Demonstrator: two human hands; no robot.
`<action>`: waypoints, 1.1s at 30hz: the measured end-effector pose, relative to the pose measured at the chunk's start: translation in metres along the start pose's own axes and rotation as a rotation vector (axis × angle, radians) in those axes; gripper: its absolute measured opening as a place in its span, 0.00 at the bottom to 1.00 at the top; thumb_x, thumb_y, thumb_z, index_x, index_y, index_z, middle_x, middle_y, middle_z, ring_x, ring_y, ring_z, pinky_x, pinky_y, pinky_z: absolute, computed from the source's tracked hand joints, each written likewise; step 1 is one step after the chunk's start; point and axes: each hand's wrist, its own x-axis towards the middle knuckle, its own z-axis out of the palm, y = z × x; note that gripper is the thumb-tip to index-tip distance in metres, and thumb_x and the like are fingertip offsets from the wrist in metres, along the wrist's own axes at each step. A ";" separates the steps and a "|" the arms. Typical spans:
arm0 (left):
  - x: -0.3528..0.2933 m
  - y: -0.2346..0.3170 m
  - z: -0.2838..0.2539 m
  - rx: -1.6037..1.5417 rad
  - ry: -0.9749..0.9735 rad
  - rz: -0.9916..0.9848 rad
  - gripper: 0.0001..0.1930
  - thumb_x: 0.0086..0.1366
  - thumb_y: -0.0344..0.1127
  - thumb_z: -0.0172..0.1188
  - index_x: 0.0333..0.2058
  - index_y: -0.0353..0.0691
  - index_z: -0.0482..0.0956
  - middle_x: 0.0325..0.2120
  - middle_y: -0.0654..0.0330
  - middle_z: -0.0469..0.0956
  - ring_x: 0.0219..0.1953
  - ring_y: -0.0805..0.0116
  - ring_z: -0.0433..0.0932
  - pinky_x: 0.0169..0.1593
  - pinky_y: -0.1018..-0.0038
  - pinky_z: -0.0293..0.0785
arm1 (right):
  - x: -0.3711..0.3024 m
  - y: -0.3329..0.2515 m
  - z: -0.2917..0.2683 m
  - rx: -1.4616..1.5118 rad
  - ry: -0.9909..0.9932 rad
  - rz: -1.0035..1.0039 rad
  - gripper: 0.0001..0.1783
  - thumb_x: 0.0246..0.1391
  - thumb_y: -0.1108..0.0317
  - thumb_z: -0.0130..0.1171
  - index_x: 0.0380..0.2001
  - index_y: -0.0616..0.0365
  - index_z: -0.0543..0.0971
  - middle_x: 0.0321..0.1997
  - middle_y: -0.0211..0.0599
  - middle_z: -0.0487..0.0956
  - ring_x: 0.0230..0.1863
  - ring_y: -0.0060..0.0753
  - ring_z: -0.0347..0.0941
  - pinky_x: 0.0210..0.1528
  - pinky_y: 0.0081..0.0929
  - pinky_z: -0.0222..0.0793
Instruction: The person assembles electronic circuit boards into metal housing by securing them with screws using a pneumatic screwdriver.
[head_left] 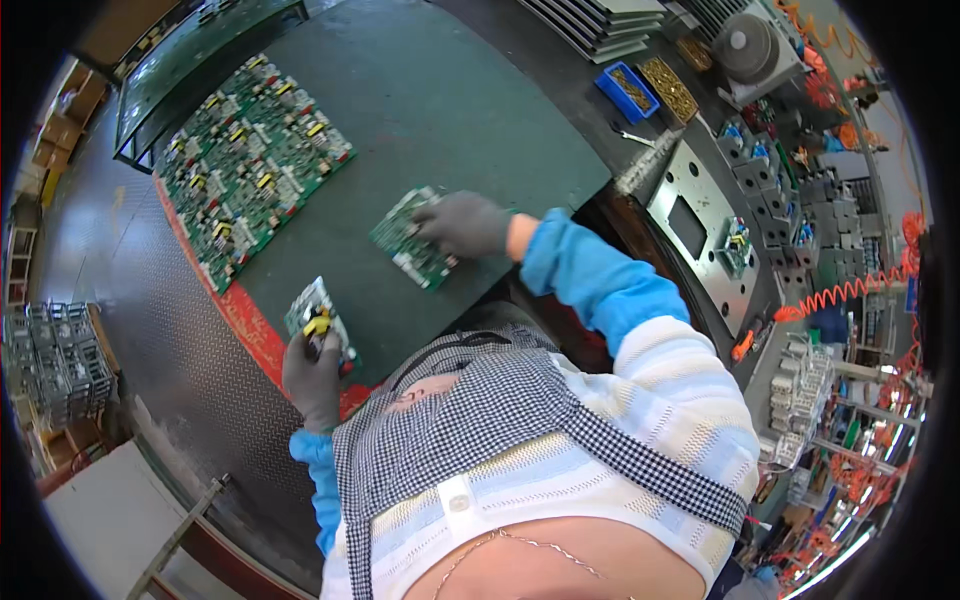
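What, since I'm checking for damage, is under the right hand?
A green circuit board is partly under the right hand; the covered part can't be seen.

We see fairly even light on the green worktop, with soft shadows. Pale sheen washes the metal floor at left; white strips glare near right. The right hand looks slightly blurred. Edges bend toward the black rim.
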 end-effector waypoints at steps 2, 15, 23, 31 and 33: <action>0.018 0.030 0.045 0.038 -0.047 0.118 0.24 0.59 0.46 0.72 0.47 0.34 0.83 0.35 0.53 0.83 0.37 0.62 0.83 0.43 0.66 0.78 | -0.062 0.045 -0.014 -0.052 0.067 0.098 0.19 0.45 0.67 0.63 0.44 0.50 0.85 0.58 0.36 0.78 0.48 0.49 0.80 0.50 0.44 0.77; 0.037 0.265 0.324 0.353 -0.184 0.308 0.23 0.57 0.53 0.70 0.42 0.41 0.81 0.39 0.49 0.82 0.45 0.48 0.81 0.48 0.55 0.77 | -0.231 0.251 -0.079 0.021 0.259 0.170 0.11 0.43 0.67 0.65 0.35 0.49 0.83 0.46 0.34 0.81 0.42 0.49 0.79 0.45 0.44 0.76; 0.023 0.289 0.371 0.035 -0.416 0.218 0.33 0.60 0.47 0.68 0.60 0.39 0.71 0.47 0.45 0.82 0.52 0.46 0.80 0.55 0.58 0.76 | -0.256 0.263 -0.075 0.151 0.193 0.220 0.15 0.45 0.65 0.70 0.40 0.48 0.84 0.56 0.38 0.80 0.44 0.50 0.81 0.46 0.44 0.78; 0.070 0.263 0.280 -0.170 -0.366 0.277 0.28 0.63 0.45 0.68 0.59 0.38 0.74 0.46 0.48 0.84 0.47 0.54 0.84 0.52 0.63 0.79 | -0.162 0.235 -0.148 0.301 0.263 0.331 0.20 0.51 0.67 0.68 0.49 0.57 0.81 0.61 0.46 0.77 0.52 0.51 0.80 0.51 0.39 0.76; 0.114 0.222 0.229 -0.325 -0.130 0.191 0.28 0.62 0.43 0.70 0.58 0.38 0.76 0.50 0.51 0.83 0.50 0.58 0.83 0.54 0.63 0.79 | -0.109 0.208 -0.149 0.384 0.309 0.166 0.24 0.52 0.65 0.69 0.53 0.56 0.79 0.64 0.47 0.75 0.60 0.53 0.76 0.57 0.40 0.74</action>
